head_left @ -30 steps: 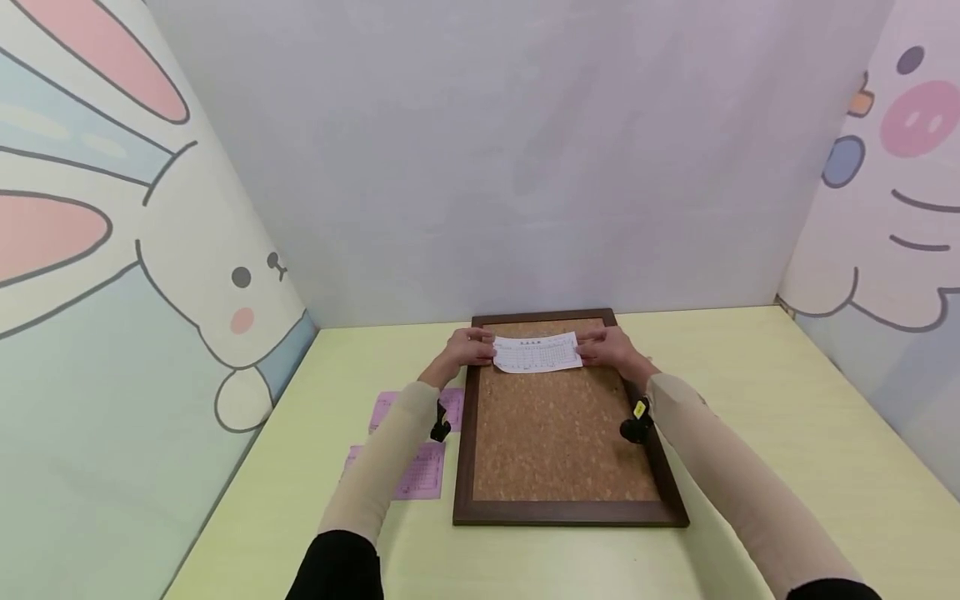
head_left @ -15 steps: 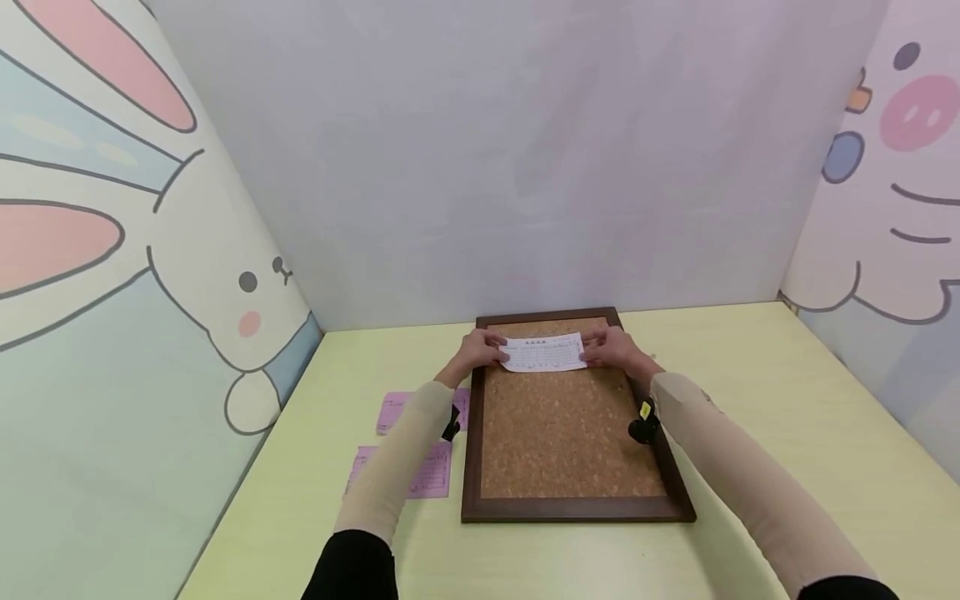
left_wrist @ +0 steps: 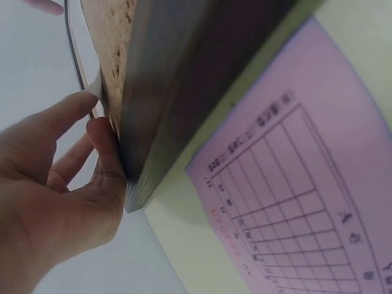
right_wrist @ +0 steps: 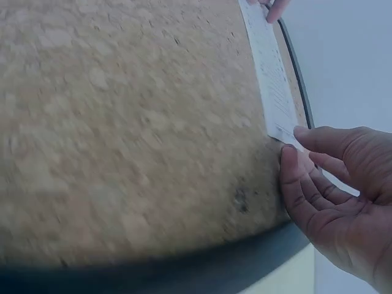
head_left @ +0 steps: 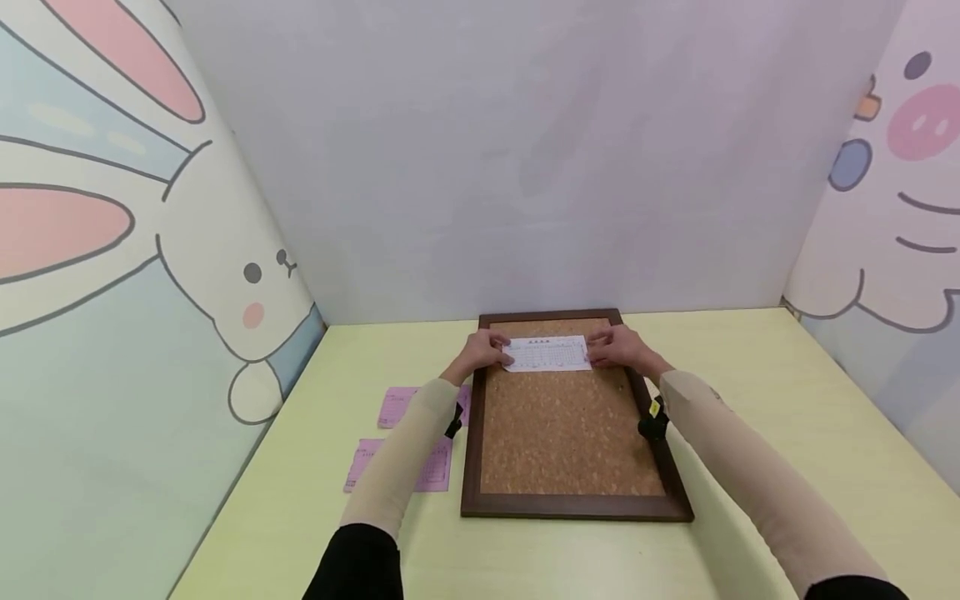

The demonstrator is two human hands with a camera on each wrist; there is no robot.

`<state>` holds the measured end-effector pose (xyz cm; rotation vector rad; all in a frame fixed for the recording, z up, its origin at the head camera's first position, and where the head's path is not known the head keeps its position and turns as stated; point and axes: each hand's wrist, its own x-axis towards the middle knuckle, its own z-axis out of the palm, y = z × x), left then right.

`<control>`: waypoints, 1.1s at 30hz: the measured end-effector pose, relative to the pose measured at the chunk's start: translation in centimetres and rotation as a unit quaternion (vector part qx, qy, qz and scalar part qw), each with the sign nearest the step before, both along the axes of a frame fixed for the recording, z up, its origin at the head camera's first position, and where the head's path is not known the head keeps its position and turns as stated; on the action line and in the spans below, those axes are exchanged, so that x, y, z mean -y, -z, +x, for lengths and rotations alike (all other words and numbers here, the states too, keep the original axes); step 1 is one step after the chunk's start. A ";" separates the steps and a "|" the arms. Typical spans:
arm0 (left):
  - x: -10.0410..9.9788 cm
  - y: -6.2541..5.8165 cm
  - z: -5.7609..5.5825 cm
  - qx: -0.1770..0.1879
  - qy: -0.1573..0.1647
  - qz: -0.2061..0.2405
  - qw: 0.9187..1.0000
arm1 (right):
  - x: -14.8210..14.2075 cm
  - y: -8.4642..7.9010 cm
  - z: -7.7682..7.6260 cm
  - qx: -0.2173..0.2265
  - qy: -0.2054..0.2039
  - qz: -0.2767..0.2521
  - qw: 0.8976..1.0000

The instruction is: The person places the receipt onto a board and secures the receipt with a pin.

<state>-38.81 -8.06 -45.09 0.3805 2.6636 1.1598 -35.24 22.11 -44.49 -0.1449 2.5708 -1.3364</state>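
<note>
A white printed paper form lies across the upper part of a cork board with a dark brown wooden frame. At its left end my left hand pinches the edge; in the left wrist view that hand is beside the frame, and a bit of the paper lifts by the fingertips. My right hand pinches the right end. The right wrist view has the thumb and forefinger of this hand at the corner of the form.
Two pink printed forms, a farther one and a nearer one, lie on the pale yellow table left of the board, partly behind the left sleeve. A grey wall rises behind the board; cartoon-printed walls stand at both sides.
The white form has gone from bowed between the hands to flatter and straighter against the cork. The hands stay at its two ends, and the head view has shifted slightly.
</note>
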 end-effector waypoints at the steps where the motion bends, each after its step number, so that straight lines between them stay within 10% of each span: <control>1: 0.0 0.1 0.0 0.001 0.002 -0.002 1.000 | -0.3 -0.2 0.0 -0.004 -0.002 0.009 1.000; 15: 0.6 0.2 -0.1 -0.008 0.012 -0.022 1.000 | -4.5 -2.9 0.5 -0.033 -0.005 0.033 0.999; 33: 0.8 0.0 0.1 0.000 0.006 -0.029 1.000 | -9.3 -0.9 1.6 -0.113 -0.023 0.188 0.975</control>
